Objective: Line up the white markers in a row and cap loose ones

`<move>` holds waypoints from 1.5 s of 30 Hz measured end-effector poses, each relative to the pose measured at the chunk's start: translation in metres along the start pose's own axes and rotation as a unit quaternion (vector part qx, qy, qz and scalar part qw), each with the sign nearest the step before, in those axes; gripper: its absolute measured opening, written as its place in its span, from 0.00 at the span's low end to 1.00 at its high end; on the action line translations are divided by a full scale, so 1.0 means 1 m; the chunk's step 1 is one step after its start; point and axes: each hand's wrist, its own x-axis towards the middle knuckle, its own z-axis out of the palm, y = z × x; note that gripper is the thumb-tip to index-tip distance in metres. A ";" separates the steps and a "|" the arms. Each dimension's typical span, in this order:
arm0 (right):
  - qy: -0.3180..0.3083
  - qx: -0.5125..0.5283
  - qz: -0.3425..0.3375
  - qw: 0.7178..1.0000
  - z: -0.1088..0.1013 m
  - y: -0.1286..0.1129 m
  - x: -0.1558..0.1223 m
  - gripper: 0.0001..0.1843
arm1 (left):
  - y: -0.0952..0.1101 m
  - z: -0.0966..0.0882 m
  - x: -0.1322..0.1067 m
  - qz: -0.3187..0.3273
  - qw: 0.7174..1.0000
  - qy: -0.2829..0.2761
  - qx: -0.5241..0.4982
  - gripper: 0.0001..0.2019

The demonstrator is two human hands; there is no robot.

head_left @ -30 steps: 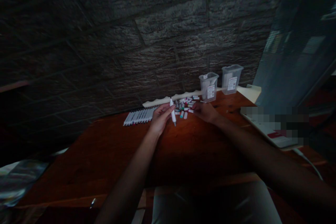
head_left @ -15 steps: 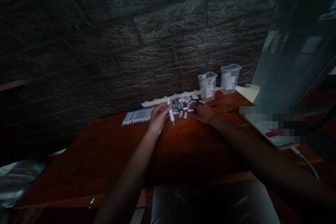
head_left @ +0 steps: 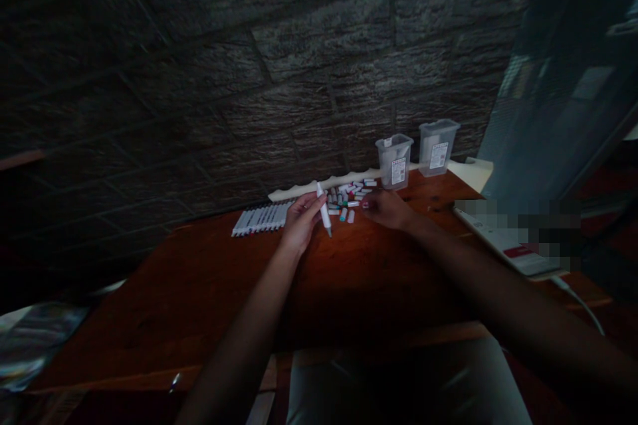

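Note:
A white marker [head_left: 323, 210] is pinched between the thumb and fingers of my left hand [head_left: 300, 222]. It stands tilted, its greyish narrow end pointing down, with no cap on that end. Beside the pile of loose marker caps [head_left: 343, 214], my right hand [head_left: 390, 210] has its fingertips closed on a small pale cap [head_left: 365, 205], mostly covered by the fingers. The loose caps are white with coloured ends and lie scattered between my hands. Left of my left hand, a row of white markers [head_left: 262, 218] lies side by side on the wooden table [head_left: 209, 299].
Two clear plastic containers [head_left: 394, 163] with labels stand at the back right, near the stone wall [head_left: 299, 99]. A wavy cream strip [head_left: 343, 180] runs along the table's back edge. At the right lies a pale flat device [head_left: 523, 255] with a white cable [head_left: 581, 305].
My right hand has lifted slightly, and its fingertips now hold a small cap from the pile's right edge. My left hand keeps the marker in nearly the same place.

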 end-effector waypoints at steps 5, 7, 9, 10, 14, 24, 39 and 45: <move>-0.036 -0.023 -0.018 0.999 0.007 0.000 0.000 0.06 | 0.000 0.000 0.000 0.010 1.000 -0.009 0.002 0.15; -0.028 -0.001 -0.017 0.999 0.007 0.001 0.000 0.04 | 0.000 -0.001 0.001 0.012 1.000 -0.007 0.008 0.15; -0.015 0.026 -0.013 0.999 0.005 0.002 0.000 0.06 | 0.000 -0.002 0.002 0.014 1.000 0.000 0.011 0.15; -0.004 0.036 -0.007 0.999 0.004 0.003 0.000 0.07 | 0.000 -0.003 0.002 0.016 1.000 0.004 0.011 0.15; 0.046 0.072 0.015 0.996 -0.004 -0.002 0.000 0.08 | 0.001 -0.004 0.002 0.020 1.000 0.018 0.004 0.16; 0.016 0.323 -0.041 0.945 0.005 -0.029 -0.003 0.12 | -0.009 0.003 -0.001 0.041 0.997 -0.030 0.057 0.13; 0.118 0.425 0.053 0.896 -0.011 -0.002 0.008 0.16 | -0.012 -0.007 0.005 0.012 0.994 0.068 0.087 0.17; 0.180 0.386 0.061 0.903 -0.007 -0.005 0.006 0.17 | -0.010 -0.005 0.003 0.009 0.992 0.067 0.105 0.17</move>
